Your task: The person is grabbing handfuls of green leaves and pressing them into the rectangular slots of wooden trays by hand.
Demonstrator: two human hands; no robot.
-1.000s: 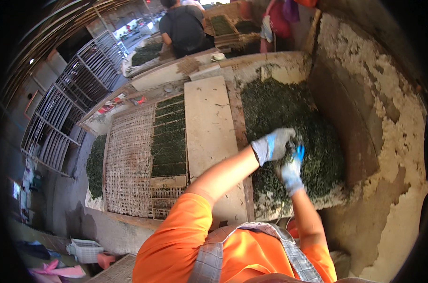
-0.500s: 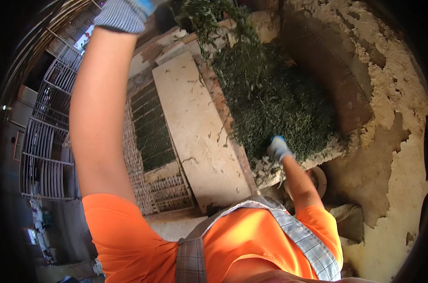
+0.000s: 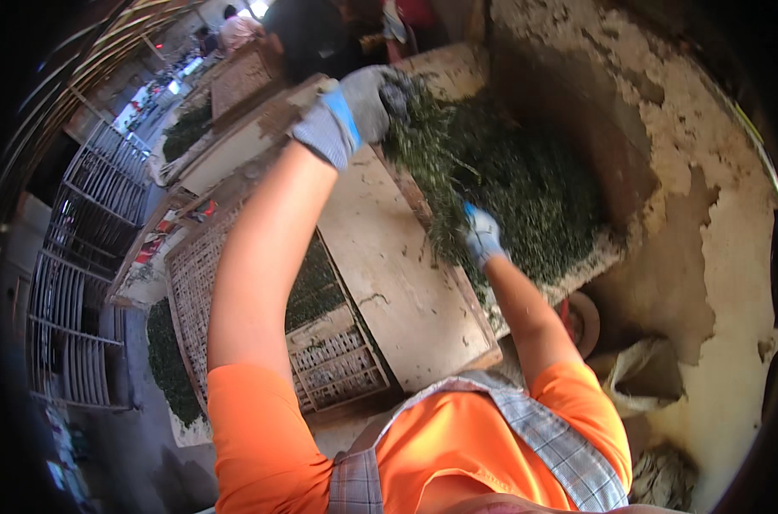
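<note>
My left hand (image 3: 368, 107), in a grey glove with a blue band, is raised over the far end of a pale board (image 3: 397, 291). Its fingers are closed around a clump of dark green leafy strands (image 3: 432, 137), which hangs down toward the big heap (image 3: 543, 180) of the same greens. Low at the heap's near left side is my right hand (image 3: 481, 236), also gloved in grey with some blue. Greens and blur hide its fingers, so I cannot make out a grip. Left of the board, a slatted tray (image 3: 336, 364) carries a dark green layer, partly behind my left arm.
A wall with peeling plaster (image 3: 697, 257) rises at the right. Metal racks (image 3: 76, 317) stand at the far left. A wheel (image 3: 584, 325) and a sack (image 3: 646, 377) sit below the heap. Other people (image 3: 239, 30) are at the back.
My left hand has come down and right from the top edge, with greens in its grip. My right hand has shifted slightly left and away from me. The view has turned somewhat.
</note>
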